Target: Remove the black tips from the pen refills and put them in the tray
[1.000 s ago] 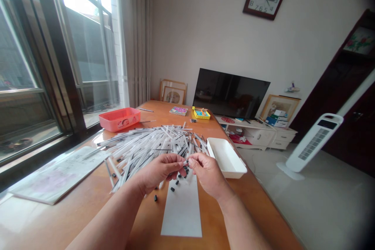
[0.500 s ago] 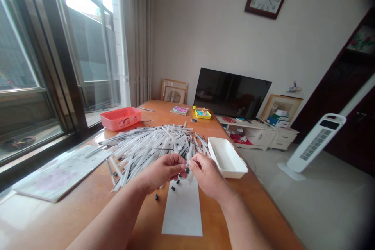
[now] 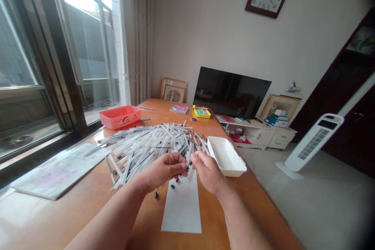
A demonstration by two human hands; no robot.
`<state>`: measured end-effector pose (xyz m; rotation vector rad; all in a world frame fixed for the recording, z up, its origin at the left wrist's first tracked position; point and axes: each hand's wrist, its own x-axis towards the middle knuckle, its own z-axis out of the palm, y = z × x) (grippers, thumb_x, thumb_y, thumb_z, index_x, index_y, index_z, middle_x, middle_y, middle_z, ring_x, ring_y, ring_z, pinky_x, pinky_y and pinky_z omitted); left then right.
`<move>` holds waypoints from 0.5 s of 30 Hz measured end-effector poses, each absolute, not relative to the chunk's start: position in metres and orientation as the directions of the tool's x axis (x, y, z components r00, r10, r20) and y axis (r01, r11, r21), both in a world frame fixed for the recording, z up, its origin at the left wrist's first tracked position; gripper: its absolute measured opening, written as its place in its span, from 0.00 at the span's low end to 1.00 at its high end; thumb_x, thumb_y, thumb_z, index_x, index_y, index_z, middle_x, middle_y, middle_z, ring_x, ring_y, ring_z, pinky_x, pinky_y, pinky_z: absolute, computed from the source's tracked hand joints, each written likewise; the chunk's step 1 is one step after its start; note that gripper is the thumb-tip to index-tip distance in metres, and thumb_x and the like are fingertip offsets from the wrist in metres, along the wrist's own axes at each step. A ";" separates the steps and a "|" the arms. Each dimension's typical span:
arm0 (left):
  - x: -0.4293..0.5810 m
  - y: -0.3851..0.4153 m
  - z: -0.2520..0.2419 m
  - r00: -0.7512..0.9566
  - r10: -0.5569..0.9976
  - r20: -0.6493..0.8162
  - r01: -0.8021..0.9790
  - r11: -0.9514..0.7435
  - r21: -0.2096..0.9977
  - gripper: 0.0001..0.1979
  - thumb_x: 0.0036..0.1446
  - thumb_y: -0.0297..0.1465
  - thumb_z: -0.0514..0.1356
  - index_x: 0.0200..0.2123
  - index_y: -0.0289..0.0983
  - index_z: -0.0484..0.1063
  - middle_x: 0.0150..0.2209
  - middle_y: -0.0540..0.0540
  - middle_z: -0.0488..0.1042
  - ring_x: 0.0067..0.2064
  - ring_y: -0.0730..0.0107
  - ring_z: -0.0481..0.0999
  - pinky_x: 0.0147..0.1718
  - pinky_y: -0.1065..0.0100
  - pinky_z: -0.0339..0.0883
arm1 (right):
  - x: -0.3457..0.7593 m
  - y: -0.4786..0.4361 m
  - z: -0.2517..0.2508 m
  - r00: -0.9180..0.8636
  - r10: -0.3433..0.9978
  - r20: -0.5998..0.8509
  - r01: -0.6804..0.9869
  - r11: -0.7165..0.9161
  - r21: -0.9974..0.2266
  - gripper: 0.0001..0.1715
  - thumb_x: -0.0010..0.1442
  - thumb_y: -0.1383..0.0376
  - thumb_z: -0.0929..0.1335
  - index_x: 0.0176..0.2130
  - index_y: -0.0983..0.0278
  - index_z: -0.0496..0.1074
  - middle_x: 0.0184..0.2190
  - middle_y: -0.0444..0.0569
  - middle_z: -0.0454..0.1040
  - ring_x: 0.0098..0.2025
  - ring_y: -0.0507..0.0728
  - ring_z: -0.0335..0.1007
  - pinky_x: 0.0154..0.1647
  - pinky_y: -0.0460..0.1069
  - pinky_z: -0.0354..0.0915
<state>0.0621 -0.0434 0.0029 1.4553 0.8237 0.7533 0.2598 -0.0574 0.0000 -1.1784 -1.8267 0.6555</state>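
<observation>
One left hand (image 3: 164,170), one right hand (image 3: 207,172), both pinching something tiny (image 3: 190,162), many white tubes (image 3: 146,148)

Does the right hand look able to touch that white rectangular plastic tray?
Probably yes: the white rectangular plastic tray sits just beside the right hand, with nothing visible between them, though the hand's fingers look pinched together.

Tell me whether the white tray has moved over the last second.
No: the white tray sits at the same spot beside the right edge of the table.
</observation>
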 end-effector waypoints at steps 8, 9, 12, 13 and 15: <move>0.065 -0.037 -0.013 0.533 0.846 0.034 0.073 -0.085 0.994 0.16 0.58 0.43 0.64 0.37 0.36 0.72 0.33 0.46 0.78 0.31 0.73 0.68 0.33 0.70 0.61 | 0.255 -0.053 -0.011 -0.162 0.876 0.455 0.601 0.453 -0.658 0.19 0.67 0.55 0.64 0.27 0.61 0.62 0.23 0.41 0.64 0.27 0.52 0.57 0.27 0.46 0.51; 0.066 -0.037 -0.015 0.530 0.847 0.048 0.069 -0.099 0.993 0.16 0.58 0.43 0.64 0.36 0.36 0.71 0.33 0.46 0.77 0.31 0.73 0.69 0.33 0.70 0.61 | 0.255 -0.052 -0.012 -0.148 0.883 0.446 0.621 0.434 -0.653 0.21 0.67 0.54 0.64 0.26 0.61 0.61 0.22 0.41 0.63 0.26 0.52 0.56 0.27 0.46 0.50; 0.069 -0.036 -0.017 0.534 0.842 0.083 0.063 -0.137 0.989 0.16 0.58 0.43 0.64 0.36 0.36 0.71 0.32 0.48 0.76 0.32 0.73 0.68 0.33 0.70 0.61 | 0.256 -0.050 -0.015 -0.117 0.908 0.403 0.634 0.380 -0.673 0.27 0.67 0.49 0.63 0.23 0.61 0.57 0.19 0.40 0.59 0.24 0.51 0.53 0.25 0.46 0.49; 0.070 -0.037 -0.016 0.535 0.840 0.089 0.066 -0.147 0.987 0.16 0.58 0.43 0.64 0.36 0.36 0.71 0.32 0.48 0.76 0.32 0.73 0.68 0.33 0.70 0.61 | 0.257 -0.050 -0.015 -0.109 0.913 0.392 0.629 0.369 -0.684 0.28 0.67 0.48 0.62 0.22 0.61 0.57 0.18 0.40 0.59 0.24 0.51 0.53 0.25 0.46 0.50; 0.071 -0.040 -0.012 0.539 0.839 0.077 0.092 -0.149 0.985 0.17 0.59 0.45 0.63 0.37 0.36 0.72 0.34 0.47 0.76 0.32 0.73 0.68 0.33 0.69 0.61 | 0.257 -0.050 -0.014 -0.094 0.917 0.387 0.614 0.359 -0.703 0.29 0.67 0.47 0.61 0.22 0.61 0.57 0.18 0.40 0.59 0.24 0.51 0.54 0.25 0.46 0.51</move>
